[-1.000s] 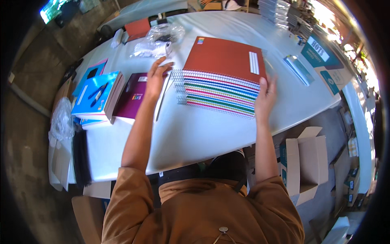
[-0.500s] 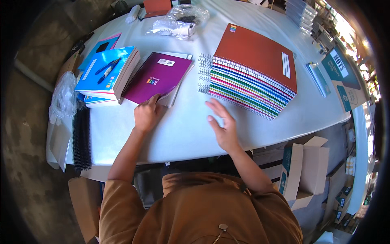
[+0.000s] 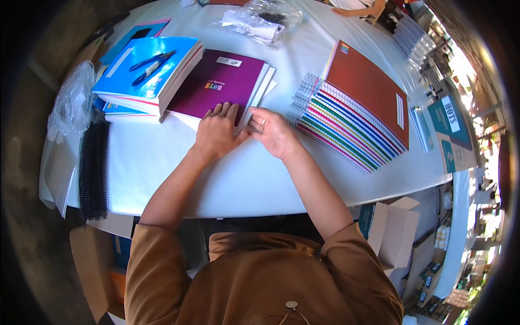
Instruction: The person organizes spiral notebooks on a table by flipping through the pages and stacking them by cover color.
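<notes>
A purple-covered book (image 3: 208, 81) lies on the table before me, with white pages (image 3: 259, 93) fanned out past its right edge. My left hand (image 3: 219, 130) rests on the lower part of its cover, palm down and fingers extended. Against the right-hand edge of the pages is my right hand (image 3: 275, 132), its fingers stretched out and slightly bent, a ring on one of them. The thumbs of both hands come close together near the book's lower right corner. Neither hand appears to grip anything.
Left of the book, blue-covered books (image 3: 146, 70) are stacked with pens (image 3: 151, 67) on top. Rust-brown spiral notebooks (image 3: 374, 92) form a tall stack at right. Black binding coils (image 3: 93, 170) hang at the left edge. Plastic-wrapped items (image 3: 260, 24) lie farther back. Another person's arm (image 3: 357, 11) shows beyond.
My left hand has gone from holding the book's lower edge to lying flat on its cover. My right hand has moved left to the pages' edge. The whole view has shifted slightly.
</notes>
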The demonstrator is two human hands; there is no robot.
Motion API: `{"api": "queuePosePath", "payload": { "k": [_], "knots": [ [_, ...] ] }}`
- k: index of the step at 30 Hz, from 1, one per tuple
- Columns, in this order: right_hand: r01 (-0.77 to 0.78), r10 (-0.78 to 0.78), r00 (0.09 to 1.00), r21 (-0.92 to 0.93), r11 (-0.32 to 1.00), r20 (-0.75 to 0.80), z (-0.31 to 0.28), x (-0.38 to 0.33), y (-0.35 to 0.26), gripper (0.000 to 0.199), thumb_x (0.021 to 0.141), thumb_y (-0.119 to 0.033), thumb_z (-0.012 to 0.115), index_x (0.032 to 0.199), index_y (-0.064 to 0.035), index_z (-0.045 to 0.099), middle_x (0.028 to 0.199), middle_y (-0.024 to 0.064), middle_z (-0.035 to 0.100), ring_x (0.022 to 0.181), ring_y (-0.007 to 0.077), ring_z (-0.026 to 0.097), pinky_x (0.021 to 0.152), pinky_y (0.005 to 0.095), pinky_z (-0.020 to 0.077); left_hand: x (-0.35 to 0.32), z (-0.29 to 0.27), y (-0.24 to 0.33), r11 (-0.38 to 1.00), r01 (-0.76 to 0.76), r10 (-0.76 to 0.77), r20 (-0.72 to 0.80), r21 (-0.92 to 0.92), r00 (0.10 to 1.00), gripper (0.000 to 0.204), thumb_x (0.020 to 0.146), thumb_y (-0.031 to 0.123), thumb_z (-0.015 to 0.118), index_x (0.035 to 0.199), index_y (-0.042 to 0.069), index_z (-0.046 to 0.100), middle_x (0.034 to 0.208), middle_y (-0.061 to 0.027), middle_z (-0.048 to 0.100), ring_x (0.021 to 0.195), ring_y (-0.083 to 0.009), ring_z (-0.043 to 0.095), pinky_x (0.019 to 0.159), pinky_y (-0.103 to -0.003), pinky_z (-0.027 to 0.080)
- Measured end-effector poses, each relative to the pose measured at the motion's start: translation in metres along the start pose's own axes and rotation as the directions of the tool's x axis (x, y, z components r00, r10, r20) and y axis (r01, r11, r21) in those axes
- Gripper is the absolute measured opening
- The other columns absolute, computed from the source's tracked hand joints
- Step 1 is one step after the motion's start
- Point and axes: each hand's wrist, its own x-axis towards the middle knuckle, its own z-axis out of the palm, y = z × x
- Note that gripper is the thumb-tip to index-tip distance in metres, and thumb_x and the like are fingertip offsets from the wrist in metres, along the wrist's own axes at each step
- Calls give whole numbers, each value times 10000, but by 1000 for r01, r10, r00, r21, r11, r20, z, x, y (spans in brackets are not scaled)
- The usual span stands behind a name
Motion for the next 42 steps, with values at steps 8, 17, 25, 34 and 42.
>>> {"api": "queuePosePath", "payload": {
  "k": [8,17,25,34,42],
  "knots": [
    [-14,11,1000,-114,993,-28,23,6,-9,776,765,-371,631,1340,24,290,1478,164,87,1371,252,-97,1053,488,-95,-10,-2,-15,994,6,-6,-5,-113,1000,704,700,368,672,1267,22,438,1289,-192,460,1214,-303,430,1025,-377,330],
    [25,-40,997,-221,975,-62,39,17,-11,469,816,-374,580,1161,-94,427,991,-3,363,933,119,321,967,309,199,-5,1,-10,992,45,-54,-76,-117,996,634,694,328,682,1211,23,477,1215,-178,527,1171,-303,475,995,-377,363],
    [77,-96,993,-234,969,-74,46,22,-18,540,730,-398,645,1171,-116,511,1365,78,341,1336,220,94,1070,406,8,-4,-2,-11,992,67,-75,-75,-107,994,670,658,313,711,1215,27,471,1148,-182,568,1107,-314,525,944,-386,408],
    [109,-121,991,-180,978,-57,59,16,-23,308,724,-340,656,950,-154,560,1132,18,463,1133,173,315,986,371,186,-2,-2,-3,993,91,-94,-36,-77,995,638,728,316,619,1250,1,430,1195,-174,534,1143,-292,499,982,-388,363],
    [53,-64,998,-338,940,-21,56,26,-42,612,803,-411,561,1285,-73,389,1370,103,312,1092,234,405,986,447,206,3,-3,-4,989,46,-55,-61,-139,997,447,745,242,567,1114,-2,503,1037,-180,586,974,-307,575,854,-413,440]
  ]
}}
